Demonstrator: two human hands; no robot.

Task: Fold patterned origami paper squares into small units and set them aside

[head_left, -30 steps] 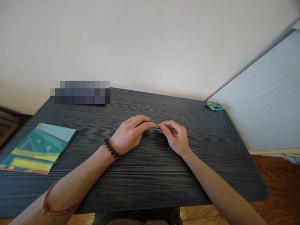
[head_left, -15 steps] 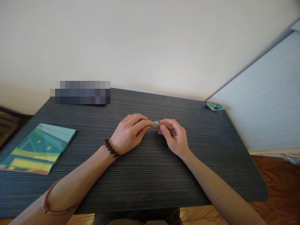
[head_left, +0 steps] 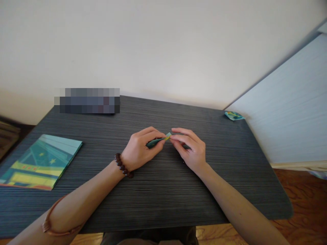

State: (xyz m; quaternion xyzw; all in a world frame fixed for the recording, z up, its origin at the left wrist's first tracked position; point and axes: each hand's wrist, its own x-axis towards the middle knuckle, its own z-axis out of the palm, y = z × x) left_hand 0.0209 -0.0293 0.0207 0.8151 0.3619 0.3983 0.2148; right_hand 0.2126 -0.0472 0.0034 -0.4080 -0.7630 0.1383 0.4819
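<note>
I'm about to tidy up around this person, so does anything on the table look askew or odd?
Mostly orderly. The small green-and-yellow folded paper sits at the table's far right corner, its edge apparently reaching the rim, so it might slip off. Nothing looks spilled.

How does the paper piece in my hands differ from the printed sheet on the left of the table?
Size: the paper piece shows only as a small, narrow shape, partly hidden by fingers; the printed sheet is much broader.
Pose: the paper piece is held in the left hand, while the printed sheet lies on the table.
Both show green and yellow.
</note>
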